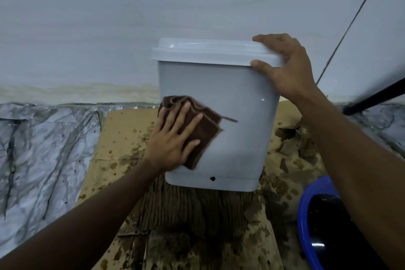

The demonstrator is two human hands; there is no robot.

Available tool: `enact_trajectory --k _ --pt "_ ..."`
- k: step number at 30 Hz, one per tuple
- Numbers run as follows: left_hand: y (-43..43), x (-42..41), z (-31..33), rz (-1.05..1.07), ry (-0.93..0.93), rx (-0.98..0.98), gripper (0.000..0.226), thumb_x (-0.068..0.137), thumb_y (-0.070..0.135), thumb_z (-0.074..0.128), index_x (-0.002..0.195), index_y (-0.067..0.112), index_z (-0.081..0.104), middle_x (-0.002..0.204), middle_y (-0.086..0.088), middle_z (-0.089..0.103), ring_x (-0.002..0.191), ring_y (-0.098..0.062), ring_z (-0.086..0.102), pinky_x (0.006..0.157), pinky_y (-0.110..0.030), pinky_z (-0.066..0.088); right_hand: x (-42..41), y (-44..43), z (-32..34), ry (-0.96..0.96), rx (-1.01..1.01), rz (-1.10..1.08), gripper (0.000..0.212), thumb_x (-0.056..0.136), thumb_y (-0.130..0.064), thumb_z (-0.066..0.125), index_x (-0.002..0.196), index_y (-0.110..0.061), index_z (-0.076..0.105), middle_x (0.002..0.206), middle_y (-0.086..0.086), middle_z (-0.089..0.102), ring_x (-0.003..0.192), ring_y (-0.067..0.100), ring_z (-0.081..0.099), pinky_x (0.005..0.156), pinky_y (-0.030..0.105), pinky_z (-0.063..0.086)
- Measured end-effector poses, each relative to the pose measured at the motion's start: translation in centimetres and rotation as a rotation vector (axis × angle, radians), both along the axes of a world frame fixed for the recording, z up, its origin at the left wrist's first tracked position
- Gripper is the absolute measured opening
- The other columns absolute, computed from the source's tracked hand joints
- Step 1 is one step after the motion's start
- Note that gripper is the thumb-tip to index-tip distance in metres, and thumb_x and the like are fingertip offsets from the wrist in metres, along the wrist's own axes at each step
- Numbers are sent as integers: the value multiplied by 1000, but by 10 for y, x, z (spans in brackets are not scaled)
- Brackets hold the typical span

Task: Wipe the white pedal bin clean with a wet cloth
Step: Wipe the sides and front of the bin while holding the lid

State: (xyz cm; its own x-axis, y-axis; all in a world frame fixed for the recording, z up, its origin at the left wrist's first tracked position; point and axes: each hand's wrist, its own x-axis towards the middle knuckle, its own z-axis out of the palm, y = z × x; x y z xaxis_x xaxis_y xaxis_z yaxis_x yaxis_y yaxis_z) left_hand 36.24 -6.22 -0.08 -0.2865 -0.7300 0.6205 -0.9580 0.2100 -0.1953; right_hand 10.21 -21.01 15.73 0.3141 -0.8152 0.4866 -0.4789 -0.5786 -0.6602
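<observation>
Both hands busy: your left hand (175, 138) lies flat, fingers spread, pressing brown cloth (198, 131) on white pedal bin (236, 116) front, left edge; right hand (285, 68) clamps lid corner. Unwiped panel lies rightward.

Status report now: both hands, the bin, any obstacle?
Left hand flat, pressing brown cloth on white plastic pedal bin. Right hand gripping lid corner. No obstacle.

Marbled floor (32, 149), wet stained cardboard (122, 138), blue basin (304, 215)
</observation>
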Motion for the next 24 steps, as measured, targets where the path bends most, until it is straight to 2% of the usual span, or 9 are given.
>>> enact_trajectory --k 3,7,9,11,13,16,18,21,24 --pt "-1 -28 -12 -16 -17 27 64 104 45 40 160 17 25 166 -20 12 155 -37 9 124 -59 3 1 0 0 1 1 1 49 80 -39 70 128 -34 66 127 -5 62 124 22 49 103 23 38" --pt "19 -26 -51 -233 -332 161 65 105 47 35 161 21 19 167 -14 8 152 -34 17 125 -54 -5 -3 0 0 9 -5 13 49 81 -39 71 129 -33 66 126 -7 61 124 21 49 101 19 37" --pt "28 -8 -59 -267 -400 176 66 105 49 33 162 23 13 169 -13 4 153 -31 14 126 -51 -6 -2 0 -1 6 -10 20 49 81 -39 71 130 -32 66 125 -8 61 124 21 49 99 13 35" --pt "28 9 -54 -237 -357 164 68 105 50 34 163 24 11 170 -11 -2 156 -29 6 126 -49 -4 -1 -1 -1 0 -8 19 49 81 -39 71 129 -32 66 125 -7 61 124 20 49 98 9 33" --pt "17 12 -33 -137 -183 127 68 103 49 38 162 24 15 170 -11 -4 157 -28 0 126 -49 -2 0 -2 -2 -4 0 11 49 81 -39 71 129 -32 66 125 -7 62 123 21 49 98 10 33" --pt "-14 -9 17 51 138 12 66 103 46 40 160 19 19 168 -12 1 157 -28 -6 126 -51 -1 -1 -1 -1 -13 3 11 50 80 -39 71 129 -32 67 125 -6 62 124 20 49 101 18 37" --pt "-27 -21 36 115 231 -42 66 104 44 40 160 17 19 166 -13 2 156 -28 -7 126 -51 0 -2 -1 -1 -13 -1 17 49 80 -39 71 129 -33 66 126 -6 62 125 20 50 104 24 39" --pt "-19 -18 19 53 165 -39 64 103 43 39 159 15 26 165 -18 9 156 -32 -2 125 -54 1 -3 0 0 -15 2 21 50 80 -40 71 129 -32 66 126 -6 62 126 20 50 107 28 41" --pt "12 -8 -31 -88 -55 56 63 103 45 35 159 17 26 168 -18 6 156 -34 5 125 -55 -1 -2 0 -1 -32 7 21 50 80 -40 71 129 -32 67 125 -7 62 125 20 49 106 27 40"
